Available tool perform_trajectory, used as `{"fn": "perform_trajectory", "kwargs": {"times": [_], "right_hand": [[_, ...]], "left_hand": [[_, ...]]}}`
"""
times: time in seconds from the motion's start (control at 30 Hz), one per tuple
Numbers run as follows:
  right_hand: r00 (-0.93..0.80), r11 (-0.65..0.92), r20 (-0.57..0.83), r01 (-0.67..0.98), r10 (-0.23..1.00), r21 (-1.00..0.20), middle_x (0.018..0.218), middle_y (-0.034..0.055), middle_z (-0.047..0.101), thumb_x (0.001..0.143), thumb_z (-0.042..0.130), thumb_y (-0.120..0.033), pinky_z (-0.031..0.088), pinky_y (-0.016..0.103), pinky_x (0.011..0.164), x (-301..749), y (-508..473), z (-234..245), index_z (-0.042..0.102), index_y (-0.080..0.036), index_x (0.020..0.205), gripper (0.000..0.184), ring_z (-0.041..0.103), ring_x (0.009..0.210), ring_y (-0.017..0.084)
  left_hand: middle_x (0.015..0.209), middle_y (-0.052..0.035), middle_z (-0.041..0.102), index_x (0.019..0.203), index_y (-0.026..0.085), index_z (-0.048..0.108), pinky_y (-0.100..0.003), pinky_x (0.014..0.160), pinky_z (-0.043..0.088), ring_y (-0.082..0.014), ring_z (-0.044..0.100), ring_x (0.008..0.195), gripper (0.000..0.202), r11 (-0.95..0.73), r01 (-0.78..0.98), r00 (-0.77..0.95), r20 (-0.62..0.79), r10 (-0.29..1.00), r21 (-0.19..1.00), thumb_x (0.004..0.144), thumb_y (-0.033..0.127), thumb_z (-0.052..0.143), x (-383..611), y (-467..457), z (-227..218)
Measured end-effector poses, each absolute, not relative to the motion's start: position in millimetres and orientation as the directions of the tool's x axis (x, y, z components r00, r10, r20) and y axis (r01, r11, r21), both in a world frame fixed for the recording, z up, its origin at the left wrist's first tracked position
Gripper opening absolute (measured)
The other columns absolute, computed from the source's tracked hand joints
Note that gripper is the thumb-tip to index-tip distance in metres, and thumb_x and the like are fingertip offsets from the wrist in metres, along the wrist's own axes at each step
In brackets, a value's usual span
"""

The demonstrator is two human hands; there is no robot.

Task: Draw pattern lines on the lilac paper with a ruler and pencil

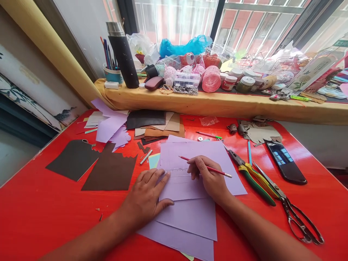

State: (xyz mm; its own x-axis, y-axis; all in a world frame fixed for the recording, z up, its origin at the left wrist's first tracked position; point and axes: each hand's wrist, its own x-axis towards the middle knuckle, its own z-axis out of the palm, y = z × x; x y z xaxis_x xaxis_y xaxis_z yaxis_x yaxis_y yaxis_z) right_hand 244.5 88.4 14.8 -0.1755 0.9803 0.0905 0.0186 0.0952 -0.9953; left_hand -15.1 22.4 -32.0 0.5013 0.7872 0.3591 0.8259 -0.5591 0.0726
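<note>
Several overlapping sheets of purple paper (pixel 187 214) lie in front of me on the red table. A clear ruler (pixel 178 172) rests across the upper sheet. My left hand (pixel 149 192) is spread flat, its fingertips at the ruler's left end and its thumb on the paper. In my right hand (pixel 208 175) is a red pencil (pixel 212 169), held slantwise between the fingers. The pencil's sharpened tip points left, above the ruler and apart from it as far as I can see; the white eraser end points right. Faint lines show on the upper sheet.
On the right lie green-and-yellow pliers (pixel 252 177), large scissors (pixel 292 208) and a black phone (pixel 286 163). Brown leather pieces (pixel 112 172) and purple paper scraps (pixel 111 127) are on the left. A leather stack (pixel 154 125) sits behind. The crowded windowsill holds a black flask (pixel 123 56) and several jars.
</note>
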Motion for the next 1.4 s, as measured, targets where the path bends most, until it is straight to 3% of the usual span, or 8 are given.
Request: {"fn": "perform_trajectory", "kwargs": {"times": [0.17, 0.33, 0.57, 0.77, 1.13, 1.4], "right_hand": [[-0.139, 0.084, 0.082, 0.011, 0.987, -0.996, 0.075, 0.0051, 0.075, 0.107, 0.064, -0.065, 0.051, 0.03, 0.053, 248.0, 92.7, 14.4, 0.079, -0.019, 0.094, 0.05, 0.066, 0.057, 0.017], [-0.134, 0.086, 0.084, 0.009, 0.987, -0.996, 0.074, 0.0043, 0.074, 0.107, 0.064, -0.065, 0.049, 0.029, 0.053, 248.3, 93.6, 11.1, 0.08, -0.019, 0.094, 0.05, 0.065, 0.057, 0.016], [-0.139, 0.064, 0.064, -0.008, 0.988, -0.998, 0.076, 0.0042, 0.075, 0.109, 0.064, -0.061, 0.049, 0.029, 0.054, 249.1, 93.8, 7.5, 0.081, -0.02, 0.098, 0.046, 0.065, 0.057, 0.015], [-0.135, 0.048, 0.046, 0.006, 0.99, -0.999, 0.077, 0.004, 0.077, 0.11, 0.065, -0.059, 0.048, 0.027, 0.052, 249.0, 94.5, 8.2, 0.082, -0.02, 0.105, 0.043, 0.066, 0.056, 0.015], [-0.145, 0.066, 0.063, 0.015, 0.987, -0.998, 0.076, 0.0039, 0.076, 0.11, 0.066, -0.057, 0.049, 0.026, 0.051, 248.9, 94.0, 11.3, 0.082, -0.019, 0.103, 0.042, 0.067, 0.056, 0.014], [-0.148, 0.04, 0.04, 0.003, 0.988, -0.999, 0.076, 0.0039, 0.076, 0.109, 0.065, -0.06, 0.049, 0.027, 0.052, 250.3, 94.2, 10.3, 0.082, -0.02, 0.102, 0.045, 0.067, 0.056, 0.014]], "left_hand": [[0.147, -0.019, 0.066, 0.159, 0.014, 0.06, -0.053, 0.118, 0.043, -0.0376, 0.058, 0.134, 0.072, -0.525, 0.849, 0.472, 0.359, 0.805, 0.061, 0.112, 0.068, 0.048, -15.2, 23.5, -32.8], [0.149, -0.0155, 0.067, 0.16, 0.021, 0.06, -0.05, 0.119, 0.043, -0.0351, 0.058, 0.137, 0.071, -0.56, 0.827, 0.513, 0.341, 0.788, 0.051, 0.111, 0.071, 0.047, -15.0, 23.8, -31.1], [0.162, -0.0145, 0.061, 0.162, 0.019, 0.057, -0.048, 0.124, 0.04, -0.0345, 0.053, 0.148, 0.072, -0.583, 0.812, 0.543, 0.322, 0.776, 0.037, 0.113, 0.07, 0.042, -14.2, 23.5, -28.8], [0.164, -0.0124, 0.06, 0.165, 0.019, 0.054, -0.046, 0.126, 0.039, -0.0327, 0.051, 0.151, 0.075, -0.59, 0.807, 0.551, 0.309, 0.775, 0.039, 0.113, 0.072, 0.041, -15.0, 24.4, -29.6], [0.163, -0.0114, 0.06, 0.164, 0.019, 0.053, -0.046, 0.124, 0.039, -0.0313, 0.05, 0.15, 0.074, -0.587, 0.809, 0.549, 0.32, 0.772, 0.029, 0.115, 0.071, 0.034, -12.8, 25.0, -28.3], [0.167, -0.012, 0.057, 0.168, 0.019, 0.049, -0.046, 0.127, 0.038, -0.0321, 0.047, 0.154, 0.076, -0.584, 0.81, 0.545, 0.296, 0.784, 0.057, 0.114, 0.072, 0.04, -14.6, 23.7, -30.9]]}}
